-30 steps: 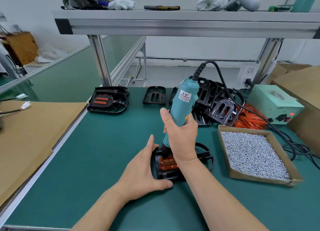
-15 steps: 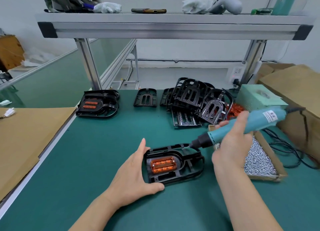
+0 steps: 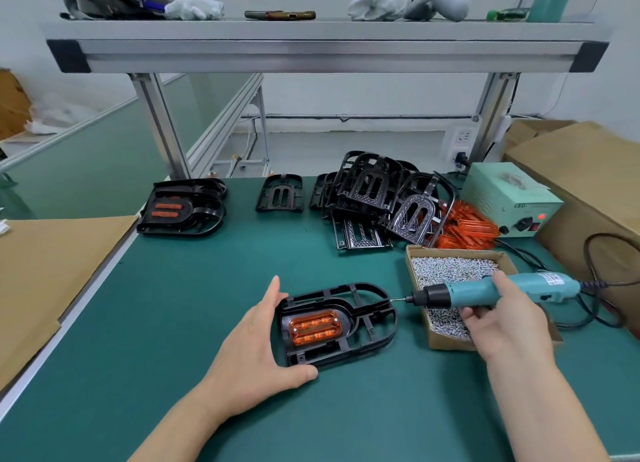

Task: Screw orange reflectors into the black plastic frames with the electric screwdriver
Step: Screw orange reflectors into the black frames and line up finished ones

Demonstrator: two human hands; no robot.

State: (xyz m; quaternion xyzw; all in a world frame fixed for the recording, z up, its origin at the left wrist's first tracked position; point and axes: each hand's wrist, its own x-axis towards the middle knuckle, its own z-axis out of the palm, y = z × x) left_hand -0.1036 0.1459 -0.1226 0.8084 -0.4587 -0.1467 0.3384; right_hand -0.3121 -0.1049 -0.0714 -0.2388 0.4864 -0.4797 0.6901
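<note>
Both hands are busy: my left hand [image 3: 258, 343] cups the black frame [image 3: 337, 323] at lower centre, orange reflector [image 3: 315, 327] seated inside; my right hand [image 3: 498, 317] grips the electric screwdriver [image 3: 491, 291], now swung off the reflector toward the screw box [image 3: 446, 288], probably after another screw.
</note>
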